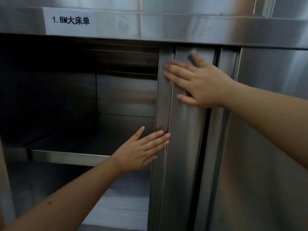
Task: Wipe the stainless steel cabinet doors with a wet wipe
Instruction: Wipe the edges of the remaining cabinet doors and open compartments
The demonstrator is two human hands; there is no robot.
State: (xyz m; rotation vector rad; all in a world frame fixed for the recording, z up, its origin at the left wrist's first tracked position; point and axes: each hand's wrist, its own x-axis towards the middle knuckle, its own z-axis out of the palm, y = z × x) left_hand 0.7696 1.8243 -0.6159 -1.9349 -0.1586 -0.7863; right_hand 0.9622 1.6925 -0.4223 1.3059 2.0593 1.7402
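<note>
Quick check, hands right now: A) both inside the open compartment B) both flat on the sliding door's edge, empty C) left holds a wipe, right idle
B: the left hand and right hand lie with straight fingers against the sliding door, holding nothing.

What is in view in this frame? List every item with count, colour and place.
label: one, white with black print, cabinet's top rail, upper left
cabinet: one, steel grey, fills the view; left compartment open
doors: at least two overlapping panels, steel grey, centre and right
shelf: one, steel grey, inside the open compartment
white mass: one, white, below the shelf; too blurred to identify
wipe: none visible
left hand: one, fingers straight, fingertips on the front door's left edge, low
right hand: one, flat on the same door, higher up
</note>
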